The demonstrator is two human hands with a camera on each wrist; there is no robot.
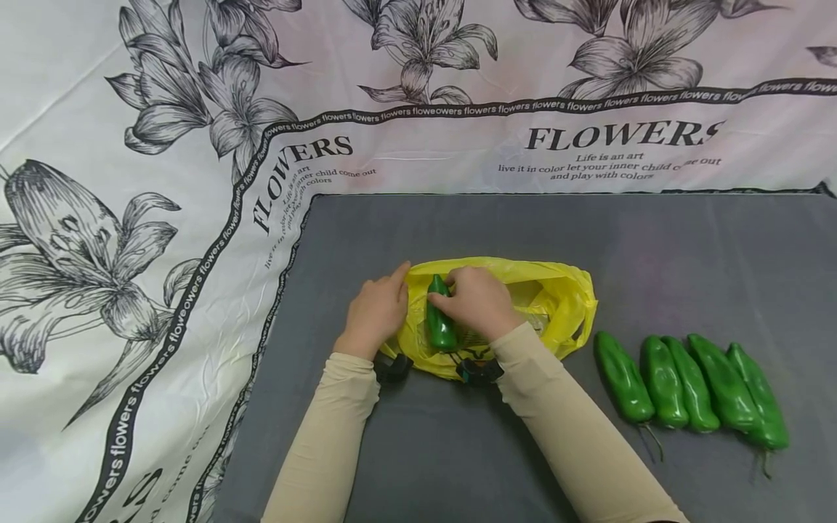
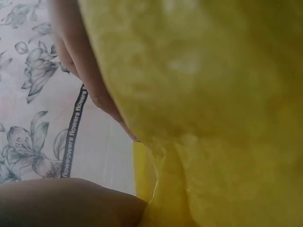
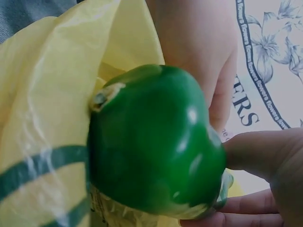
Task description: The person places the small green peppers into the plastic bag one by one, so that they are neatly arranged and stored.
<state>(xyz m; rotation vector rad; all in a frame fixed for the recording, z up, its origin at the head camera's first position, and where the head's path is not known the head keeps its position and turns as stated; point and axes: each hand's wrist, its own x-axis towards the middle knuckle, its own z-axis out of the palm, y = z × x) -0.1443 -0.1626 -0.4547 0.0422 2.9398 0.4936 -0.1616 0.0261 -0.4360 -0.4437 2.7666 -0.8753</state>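
Note:
My right hand [image 1: 482, 299] grips a green pepper [image 1: 441, 319] between thumb and fingers, over the mouth of a yellow plastic bag [image 1: 569, 294]. Close up in the right wrist view, the pepper [image 3: 151, 142] shows its stem end, with the bag's side [image 3: 52, 118] right beside it. My left hand [image 1: 379, 312] pinches the bag's left rim. In the left wrist view the bag's yellow film [image 2: 203, 94] fills most of the picture, with the left thumb and fingers [image 2: 85, 61] at its edge.
Several green peppers [image 1: 667, 381] lie in a row on the grey table [image 1: 458, 450] to the right of the bag. Beyond the table's far edge and along its left side runs a white cloth [image 1: 425, 156] printed with flowers and lettering.

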